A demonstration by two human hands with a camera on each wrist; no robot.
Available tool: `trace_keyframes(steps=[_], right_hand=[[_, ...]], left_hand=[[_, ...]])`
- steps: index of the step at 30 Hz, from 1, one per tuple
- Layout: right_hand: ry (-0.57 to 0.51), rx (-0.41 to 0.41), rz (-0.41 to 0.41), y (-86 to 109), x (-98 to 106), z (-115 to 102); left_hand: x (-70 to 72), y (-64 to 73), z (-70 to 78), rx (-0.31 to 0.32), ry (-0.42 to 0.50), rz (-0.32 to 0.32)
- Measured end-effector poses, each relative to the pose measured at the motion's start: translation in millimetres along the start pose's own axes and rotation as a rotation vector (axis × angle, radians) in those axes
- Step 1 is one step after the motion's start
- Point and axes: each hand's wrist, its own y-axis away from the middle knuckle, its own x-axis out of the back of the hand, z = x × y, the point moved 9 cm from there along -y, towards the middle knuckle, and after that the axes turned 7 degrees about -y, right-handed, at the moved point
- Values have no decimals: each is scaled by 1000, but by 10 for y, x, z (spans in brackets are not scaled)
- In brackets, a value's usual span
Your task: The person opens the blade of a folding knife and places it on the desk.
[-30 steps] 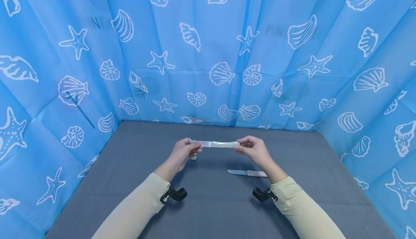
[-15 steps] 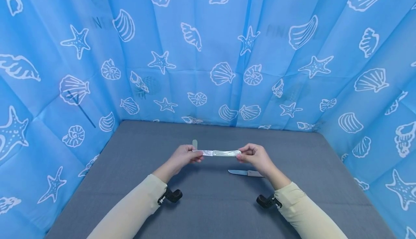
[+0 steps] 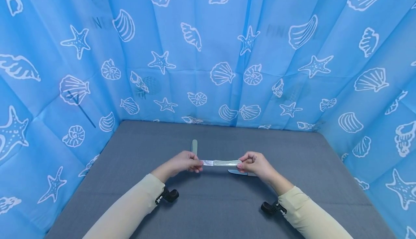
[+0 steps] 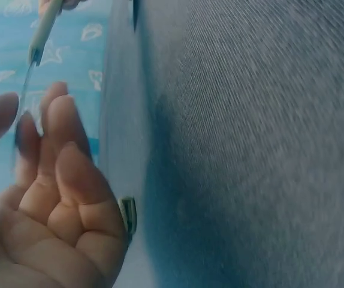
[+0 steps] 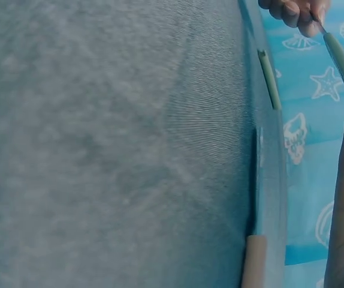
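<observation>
Between my two hands is a knife with a pale green handle, held level above the table. My left hand pinches its blade between thumb and fingers, hiding the tip. With thumb and fingertips my right hand pinches the end of the handle. The left wrist view shows the blade edge-on between thumb and fingers. A second knife, pink-handled, lies below the right hand, which covers most of its handle. Just behind the left hand lies a slim pale green piece, hollow-ended in the left wrist view.
A grey cloth-covered table lies under everything. Blue curtains printed with shells and starfish stand along its back and both sides. Each wrist wears a black camera mount.
Both hands have come down and nearer with the pale green knife, keeping the same hold. The green piece behind the left hand now shows more, the pink-handled knife's handle less.
</observation>
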Motion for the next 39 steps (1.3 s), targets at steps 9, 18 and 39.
trace_keyframes(steps=[9,18,39], right_hand=[[-69,-46,-42,63,-22,102],[-43,-97,-92,126,-99,229],[384,-155,-116,134,-171,180]], left_hand=[[125,-59,-94,39,-137,46],[462,-198,-51,7,-231,362],[543,-443,-77,297,-609,428]])
